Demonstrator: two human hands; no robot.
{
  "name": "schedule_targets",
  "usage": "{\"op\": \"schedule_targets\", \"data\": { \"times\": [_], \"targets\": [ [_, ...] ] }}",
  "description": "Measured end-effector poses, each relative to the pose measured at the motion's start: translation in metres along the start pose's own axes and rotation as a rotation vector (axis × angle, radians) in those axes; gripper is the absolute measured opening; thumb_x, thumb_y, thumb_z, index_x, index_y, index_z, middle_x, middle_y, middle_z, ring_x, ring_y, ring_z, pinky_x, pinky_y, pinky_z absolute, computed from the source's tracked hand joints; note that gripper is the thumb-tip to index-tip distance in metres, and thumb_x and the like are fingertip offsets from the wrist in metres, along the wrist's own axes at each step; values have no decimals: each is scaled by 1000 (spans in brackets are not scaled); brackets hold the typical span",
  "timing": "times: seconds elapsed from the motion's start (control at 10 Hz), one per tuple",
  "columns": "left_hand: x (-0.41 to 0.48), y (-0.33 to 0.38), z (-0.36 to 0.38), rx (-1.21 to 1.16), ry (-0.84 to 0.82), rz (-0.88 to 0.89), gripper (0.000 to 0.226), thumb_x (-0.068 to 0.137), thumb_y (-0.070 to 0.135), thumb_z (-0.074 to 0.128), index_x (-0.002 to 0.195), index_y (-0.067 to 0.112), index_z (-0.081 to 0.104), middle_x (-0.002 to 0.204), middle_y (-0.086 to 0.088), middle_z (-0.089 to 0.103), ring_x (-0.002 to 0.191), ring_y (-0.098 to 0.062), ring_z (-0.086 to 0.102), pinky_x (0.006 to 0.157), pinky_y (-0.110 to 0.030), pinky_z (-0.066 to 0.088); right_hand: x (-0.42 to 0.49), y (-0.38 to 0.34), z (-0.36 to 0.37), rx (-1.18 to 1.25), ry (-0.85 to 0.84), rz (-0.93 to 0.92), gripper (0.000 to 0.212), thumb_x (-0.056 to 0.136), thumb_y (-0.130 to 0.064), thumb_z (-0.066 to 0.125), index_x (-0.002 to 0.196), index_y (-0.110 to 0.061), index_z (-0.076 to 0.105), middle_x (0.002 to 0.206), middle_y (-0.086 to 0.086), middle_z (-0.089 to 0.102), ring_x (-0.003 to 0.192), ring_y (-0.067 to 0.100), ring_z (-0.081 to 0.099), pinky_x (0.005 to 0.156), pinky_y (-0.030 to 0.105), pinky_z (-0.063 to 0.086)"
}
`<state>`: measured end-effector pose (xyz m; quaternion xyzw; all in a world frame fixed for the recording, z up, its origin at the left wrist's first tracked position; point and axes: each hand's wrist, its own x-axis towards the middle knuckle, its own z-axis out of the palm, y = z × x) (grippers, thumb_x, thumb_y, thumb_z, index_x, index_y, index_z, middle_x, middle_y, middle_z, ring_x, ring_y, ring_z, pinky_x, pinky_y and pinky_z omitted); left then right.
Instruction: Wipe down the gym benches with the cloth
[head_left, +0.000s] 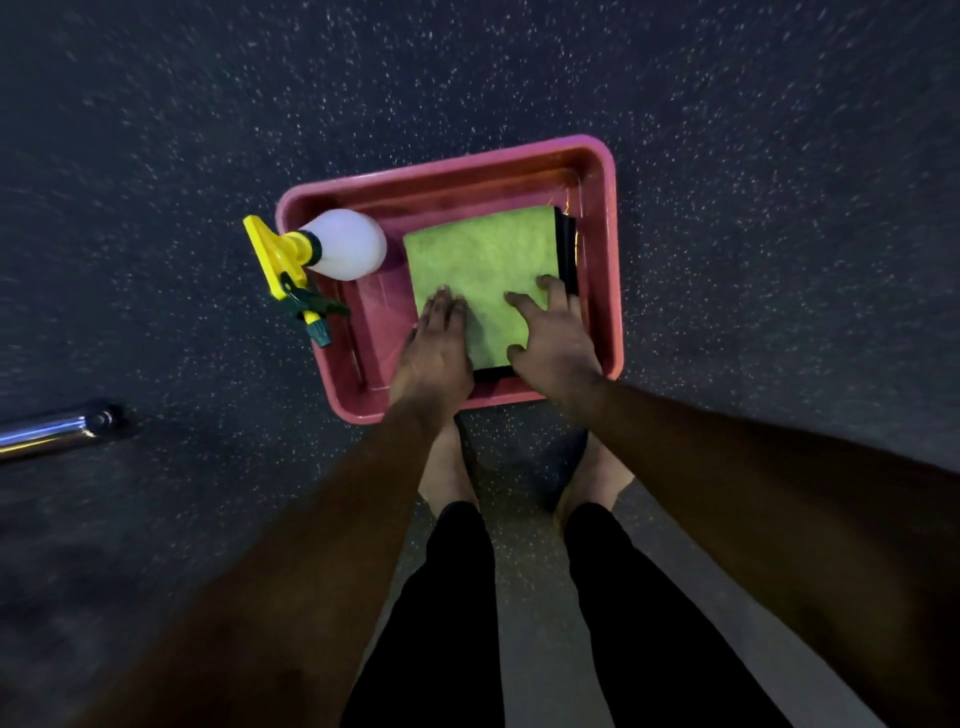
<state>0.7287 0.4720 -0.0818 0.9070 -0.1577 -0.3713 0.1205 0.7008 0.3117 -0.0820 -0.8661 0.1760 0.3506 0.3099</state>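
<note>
Green folded cloth (483, 270) lies in the pink plastic tub (447, 171) (atop a dark cloth (568, 244)). Your left hand (436, 348) and right hand (556, 343) rest flat on it, fingers loosely spread. You're at pickup, I judge: next, pinch its edges and lift.

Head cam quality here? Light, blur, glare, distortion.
Head view: dim overall; green cloth and pink tub are brightest and fairly sharp; floor speckles smear into streaks toward the edges, blur or wide-angle stretch; chrome bar at left carries a glare streak; left hand and right hand read dark, finger detail weak.
</note>
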Motion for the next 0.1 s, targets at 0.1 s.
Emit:
{"op": "schedule_targets", "data": {
  "times": [0.1],
  "targets": [
    [-10,23,-27,-53,44,1,66,88,-2,53,149,2,28,154,-20,30,139,-35,36,107,-46,44,1,-14,-28,97,1,52,59,87,-23,66,143,-25,49,144,9,42,132,27,38,108,41,41]
  ]
}}
